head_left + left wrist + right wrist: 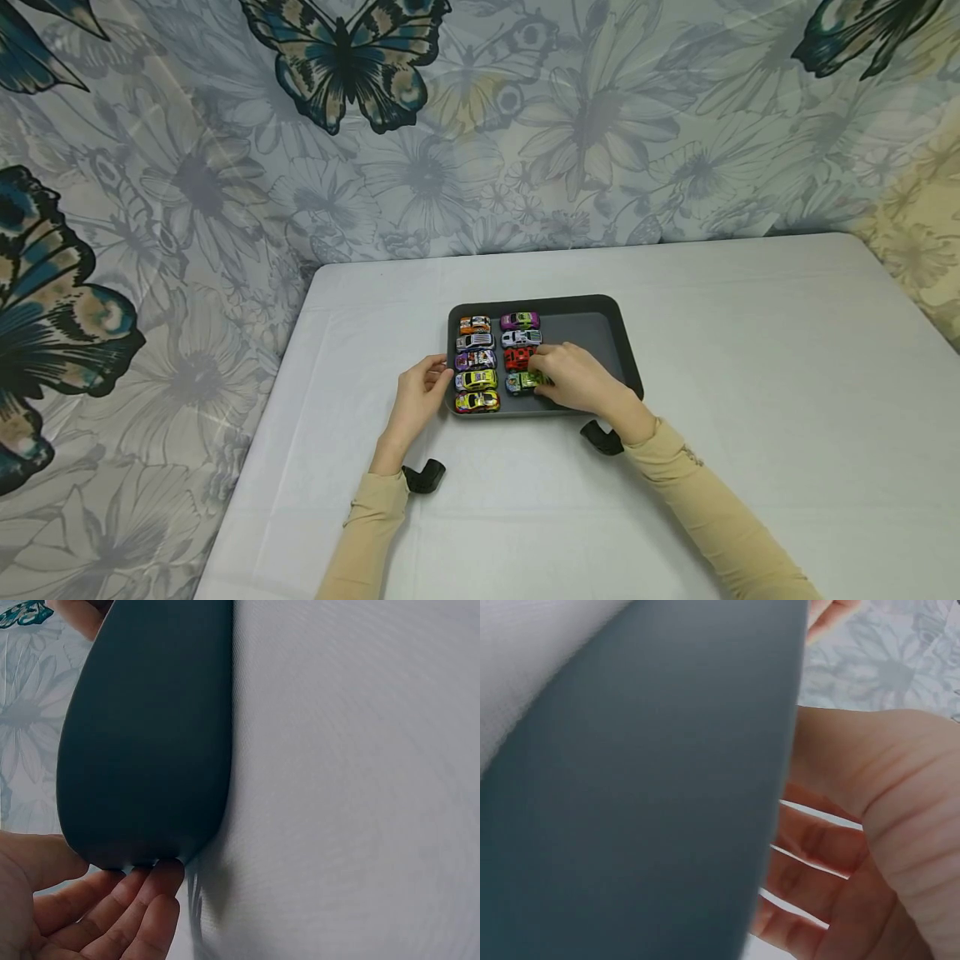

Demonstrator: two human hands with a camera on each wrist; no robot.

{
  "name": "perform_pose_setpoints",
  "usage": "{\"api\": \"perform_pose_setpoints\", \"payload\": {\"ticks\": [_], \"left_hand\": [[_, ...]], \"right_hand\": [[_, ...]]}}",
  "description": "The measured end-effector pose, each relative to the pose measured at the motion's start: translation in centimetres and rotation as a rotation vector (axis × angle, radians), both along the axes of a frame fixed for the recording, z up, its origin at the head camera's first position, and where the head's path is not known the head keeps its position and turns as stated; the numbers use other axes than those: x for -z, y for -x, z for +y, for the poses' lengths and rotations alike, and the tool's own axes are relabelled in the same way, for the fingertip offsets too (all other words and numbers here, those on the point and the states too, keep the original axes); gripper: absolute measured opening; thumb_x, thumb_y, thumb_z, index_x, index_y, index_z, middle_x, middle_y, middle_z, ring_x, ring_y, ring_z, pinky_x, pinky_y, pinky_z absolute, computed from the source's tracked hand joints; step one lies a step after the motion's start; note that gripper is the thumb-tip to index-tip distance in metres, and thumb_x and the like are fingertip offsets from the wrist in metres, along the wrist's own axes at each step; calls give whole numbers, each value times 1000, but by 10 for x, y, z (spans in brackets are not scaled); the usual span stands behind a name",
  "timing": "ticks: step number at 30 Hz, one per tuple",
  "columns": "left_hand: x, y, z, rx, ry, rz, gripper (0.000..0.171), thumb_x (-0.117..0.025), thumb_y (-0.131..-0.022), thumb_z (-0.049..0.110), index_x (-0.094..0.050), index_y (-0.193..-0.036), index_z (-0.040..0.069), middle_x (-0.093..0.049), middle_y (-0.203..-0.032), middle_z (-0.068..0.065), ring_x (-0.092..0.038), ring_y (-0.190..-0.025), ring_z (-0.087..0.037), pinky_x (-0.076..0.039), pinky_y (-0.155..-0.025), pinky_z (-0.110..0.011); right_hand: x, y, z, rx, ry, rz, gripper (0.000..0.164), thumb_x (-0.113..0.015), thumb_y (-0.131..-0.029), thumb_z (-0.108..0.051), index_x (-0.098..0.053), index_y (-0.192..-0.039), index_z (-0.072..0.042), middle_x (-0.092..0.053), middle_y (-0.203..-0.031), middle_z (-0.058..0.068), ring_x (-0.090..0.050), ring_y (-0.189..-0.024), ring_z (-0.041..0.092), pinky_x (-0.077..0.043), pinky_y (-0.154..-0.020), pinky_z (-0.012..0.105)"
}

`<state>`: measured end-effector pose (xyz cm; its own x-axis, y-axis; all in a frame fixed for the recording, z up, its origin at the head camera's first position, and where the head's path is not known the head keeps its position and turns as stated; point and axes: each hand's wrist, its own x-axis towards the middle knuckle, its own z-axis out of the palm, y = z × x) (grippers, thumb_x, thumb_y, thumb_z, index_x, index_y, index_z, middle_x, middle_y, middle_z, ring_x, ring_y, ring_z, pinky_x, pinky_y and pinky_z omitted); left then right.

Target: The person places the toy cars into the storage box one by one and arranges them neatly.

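Observation:
A dark grey tray (588,354) holds small toy cars in two columns. The left column has several cars, among them an orange and white car (475,325) at the top and a yellow car (477,402) at the bottom. In the second column are a purple car (520,320), a white car (521,338), a red car (517,359) and a green car (521,383). My right hand (579,379) reaches over the near rim and grips the green car's right end; its fingertips are hidden in the right wrist view. My left hand (418,393) touches the tray's left outer wall with its fingertips.
The tray stands on a white-covered table (750,375). Behind and to the left hangs a cloth with flowers and butterflies (420,175). A black wrist piece (425,477) sits by the left sleeve, another (602,437) by the right wrist.

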<state>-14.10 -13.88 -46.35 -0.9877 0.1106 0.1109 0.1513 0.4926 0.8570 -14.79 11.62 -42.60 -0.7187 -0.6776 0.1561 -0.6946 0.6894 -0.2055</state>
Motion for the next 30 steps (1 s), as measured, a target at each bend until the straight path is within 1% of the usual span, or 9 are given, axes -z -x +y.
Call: {"api": "perform_pose_setpoints", "payload": {"ticks": [12,19,30], "left_hand": [[1,0,0,8,-4,8,27,-59,-90,4,-58,-114,-8,-63,-94,-18,-64,-82,-25,-55,-72,-29],[2,1,0,6,-5,5,27,-59,-90,4,-58,-114,-8,-63,-94,-18,-64,-82,-25,-55,-72,-29],[0,0,0,6,-14,2,28,-59,-90,4,-58,-114,-9,-63,-95,-18,-64,-82,-25,-55,-72,-30]], "right_hand": [[5,-1,-1,-1,-15,13,21,-80,-71,-14,-67,-84,-7,-62,-81,4,-59,-68,17,-47,-62,36],[5,0,-2,8,-25,36,21,-81,-71,-15,-66,-84,-7,-62,-81,4,-59,-68,17,-47,-64,37],[8,0,-1,16,-47,76,21,-81,-70,-17,-66,-82,-9,-61,-79,3,-59,-68,16,-46,-64,36]]}}
